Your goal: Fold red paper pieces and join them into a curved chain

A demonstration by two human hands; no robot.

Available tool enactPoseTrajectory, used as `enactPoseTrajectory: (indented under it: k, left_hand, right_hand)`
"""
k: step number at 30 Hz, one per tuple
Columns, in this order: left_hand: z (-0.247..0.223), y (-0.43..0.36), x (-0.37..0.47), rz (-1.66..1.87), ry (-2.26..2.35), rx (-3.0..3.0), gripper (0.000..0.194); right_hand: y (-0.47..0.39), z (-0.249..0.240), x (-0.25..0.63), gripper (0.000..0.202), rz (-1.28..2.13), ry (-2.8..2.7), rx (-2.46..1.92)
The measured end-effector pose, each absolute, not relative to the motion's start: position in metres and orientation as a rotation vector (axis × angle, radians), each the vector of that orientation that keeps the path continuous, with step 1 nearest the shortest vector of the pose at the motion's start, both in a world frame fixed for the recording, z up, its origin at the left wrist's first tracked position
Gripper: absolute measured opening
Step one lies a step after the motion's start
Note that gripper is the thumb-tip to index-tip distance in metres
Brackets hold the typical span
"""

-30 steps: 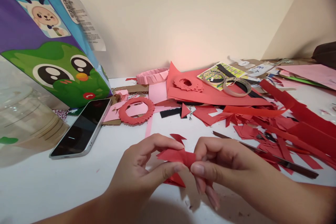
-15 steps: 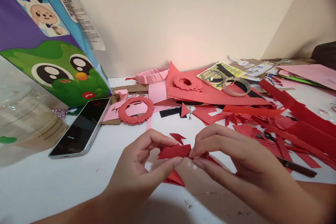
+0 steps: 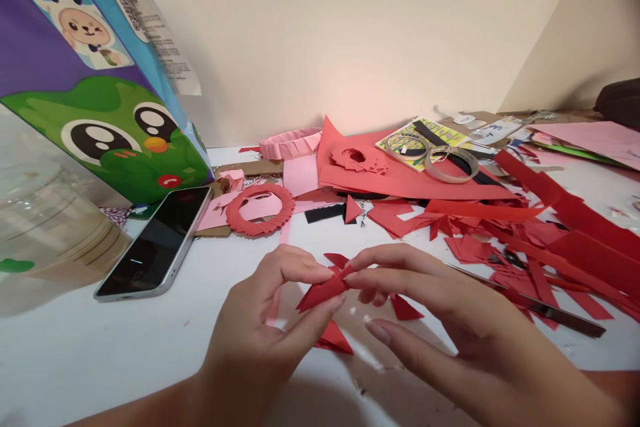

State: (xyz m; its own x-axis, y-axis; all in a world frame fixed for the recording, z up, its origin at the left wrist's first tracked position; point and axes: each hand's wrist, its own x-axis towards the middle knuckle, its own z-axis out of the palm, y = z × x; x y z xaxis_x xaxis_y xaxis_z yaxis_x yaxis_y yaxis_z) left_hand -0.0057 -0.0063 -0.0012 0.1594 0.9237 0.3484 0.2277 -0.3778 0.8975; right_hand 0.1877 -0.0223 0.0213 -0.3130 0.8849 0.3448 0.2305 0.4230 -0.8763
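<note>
A folded red paper piece (image 3: 323, 291) is pinched between the thumb and fingers of my left hand (image 3: 270, 320). My right hand (image 3: 430, 307) touches the piece's upper right end with its fingertips, its thumb held apart below. Under the hands on the white table lie more folded red pieces, one (image 3: 335, 339) below my left hand and another (image 3: 406, 307) beneath my right fingers. A further red tip shows just behind the held piece.
A phone (image 3: 155, 243), a plastic cup (image 3: 55, 227) and an owl-printed bag (image 3: 100, 113) stand or lie at left. Behind are a red pleated ring (image 3: 260, 211), pink paper and tape rolls (image 3: 451, 165). Red scraps (image 3: 540, 240) and a metal tool (image 3: 565, 315) lie at right.
My right thumb has come away from the paper and dropped lower, opening a gap. The held piece has tilted, its right end up, and the metal tool shows more.
</note>
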Motion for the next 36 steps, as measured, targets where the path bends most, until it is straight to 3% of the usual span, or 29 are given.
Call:
enactPoseTrajectory:
  k: [10, 23, 29, 36]
  left_hand:
    - [-0.0019, -0.0088, -0.0056, 1.241, 1.106, 1.879, 0.031]
    - [0.0000, -0.0058, -0.0059, 1.251, 0.962, 1.938, 0.028]
    - [0.0022, -0.0071, -0.0063, 1.205, 1.153, 1.799, 0.024]
    - [0.0012, -0.0068, -0.0079, 1.165, 1.067, 1.663, 0.023]
  right_hand:
    - [-0.0196, 0.0248, 0.1879, 0.011, 0.962, -1.857, -1.113]
    - [-0.0173, 0.0223, 0.1912, 0.014, 0.859, -1.980, -1.112]
    - [-0.0190, 0.0187, 0.1899, 0.003, 1.102, -1.766, -1.141]
    - [-0.0132, 0.0186, 0.1883, 0.017, 1.434, -1.644, -1.164]
